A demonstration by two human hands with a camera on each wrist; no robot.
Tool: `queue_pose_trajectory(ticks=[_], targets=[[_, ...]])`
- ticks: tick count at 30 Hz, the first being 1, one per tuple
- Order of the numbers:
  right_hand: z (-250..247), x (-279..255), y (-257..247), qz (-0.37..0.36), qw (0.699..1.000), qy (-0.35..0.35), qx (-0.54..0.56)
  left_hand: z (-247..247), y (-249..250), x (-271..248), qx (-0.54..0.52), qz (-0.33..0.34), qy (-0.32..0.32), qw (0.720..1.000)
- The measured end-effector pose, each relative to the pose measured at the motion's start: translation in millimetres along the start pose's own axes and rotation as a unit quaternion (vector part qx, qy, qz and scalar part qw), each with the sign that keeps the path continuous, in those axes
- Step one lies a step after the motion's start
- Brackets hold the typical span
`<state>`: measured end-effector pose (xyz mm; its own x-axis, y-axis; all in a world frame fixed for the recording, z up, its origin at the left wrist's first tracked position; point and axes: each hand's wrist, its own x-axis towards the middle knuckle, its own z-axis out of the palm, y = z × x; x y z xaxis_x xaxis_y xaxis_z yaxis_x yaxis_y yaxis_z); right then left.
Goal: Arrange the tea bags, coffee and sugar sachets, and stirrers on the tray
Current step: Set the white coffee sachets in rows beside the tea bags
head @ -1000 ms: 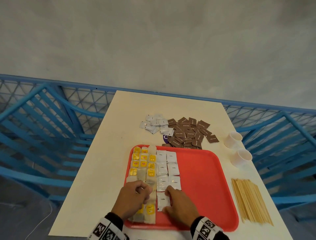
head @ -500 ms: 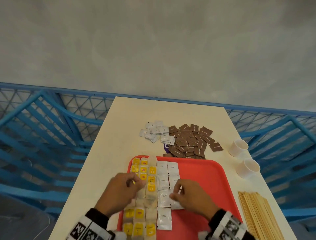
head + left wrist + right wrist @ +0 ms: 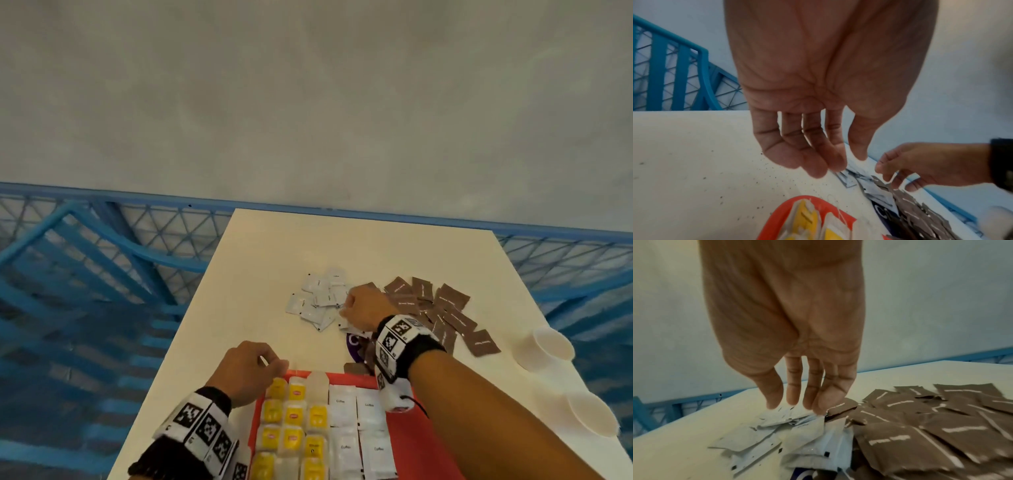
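A red tray point(image 3: 414, 452) lies at the near edge, with yellow tea bags point(image 3: 294, 418) in rows on its left and white coffee sachets point(image 3: 356, 425) beside them. Beyond the tray lie a loose pile of white sachets point(image 3: 318, 301) and a pile of brown sachets point(image 3: 442, 308). My right hand point(image 3: 346, 310) reaches over the seam between the two piles. In the right wrist view its straight fingers point(image 3: 818, 407) touch the white sachets point(image 3: 777, 434), thumb apart, next to the brown sachets point(image 3: 920, 426). My left hand point(image 3: 274, 363) hovers over the tray's far left corner, fingers relaxed point(image 3: 816, 168) and empty.
Two white paper cups point(image 3: 548, 346) point(image 3: 592, 414) stand near the table's right edge. A purple packet point(image 3: 352, 342) lies partly under the sachets behind the tray. Blue metal railings point(image 3: 102, 274) surround the cream table point(image 3: 267, 274). No stirrers are in view.
Both hands have left the rows on the tray. The right hand moved forward to the white sachet pile. The left hand moved to the tray's far left corner. The view tilted up.
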<state>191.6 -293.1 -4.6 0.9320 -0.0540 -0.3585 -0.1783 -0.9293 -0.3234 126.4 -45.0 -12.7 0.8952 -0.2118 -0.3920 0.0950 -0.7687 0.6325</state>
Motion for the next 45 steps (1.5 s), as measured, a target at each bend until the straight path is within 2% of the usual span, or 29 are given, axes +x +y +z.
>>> queue_pose_trajectory(ticks=[3, 9, 12, 15, 19, 21, 23, 26, 28, 30, 36, 42, 45], targets=[[9, 42, -3, 0.014, 1.0, 0.006, -0.011, -3, 3, 23, 0.026, -0.006, -0.008, 1.0], [32, 88, -28, 0.008, 0.994, -0.049, -0.102, -8, 4, 53, 0.044, -0.027, 0.0, 0.999], [45, 83, -32, -0.018, 0.987, -0.097, -0.127, -8, 1, 63, 0.043, -0.042, 0.035, 0.998], [58, 56, -39, -0.077, 0.981, -0.094, -0.151, -4, -4, 73, 0.038, -0.062, 0.058, 0.996], [63, 34, -31, -0.148, 0.982, -0.098, -0.06, 11, -7, 85, 0.082, -0.052, 0.004, 0.995], [50, 34, -23, -0.109, 0.993, -0.037, 0.015, 17, -5, 89, 0.116, -0.063, -0.041, 0.99], [38, 36, -13, -0.031, 0.999, 0.003, 0.023, 19, -3, 91, 0.156, -0.067, -0.064, 0.983], [38, 37, -10, 0.037, 0.995, -0.081, -0.034, 18, 3, 94, 0.222, -0.062, -0.111, 0.967], [48, 34, -16, 0.038, 0.993, -0.095, -0.056, 16, 8, 95, 0.243, -0.058, -0.127, 0.96], [57, 32, -22, 0.035, 0.994, -0.08, -0.062, 16, 12, 96, 0.255, -0.043, -0.127, 0.957], [59, 38, -21, 0.041, 0.996, -0.057, 0.062, 16, 14, 102, 0.238, -0.016, -0.092, 0.967], [53, 44, -10, 0.036, 0.993, -0.057, 0.094, 16, 8, 117, 0.163, -0.043, -0.058, 0.984], [43, 41, -5, 0.014, 0.993, -0.029, 0.115, 19, 11, 123, 0.173, -0.044, -0.033, 0.983]])
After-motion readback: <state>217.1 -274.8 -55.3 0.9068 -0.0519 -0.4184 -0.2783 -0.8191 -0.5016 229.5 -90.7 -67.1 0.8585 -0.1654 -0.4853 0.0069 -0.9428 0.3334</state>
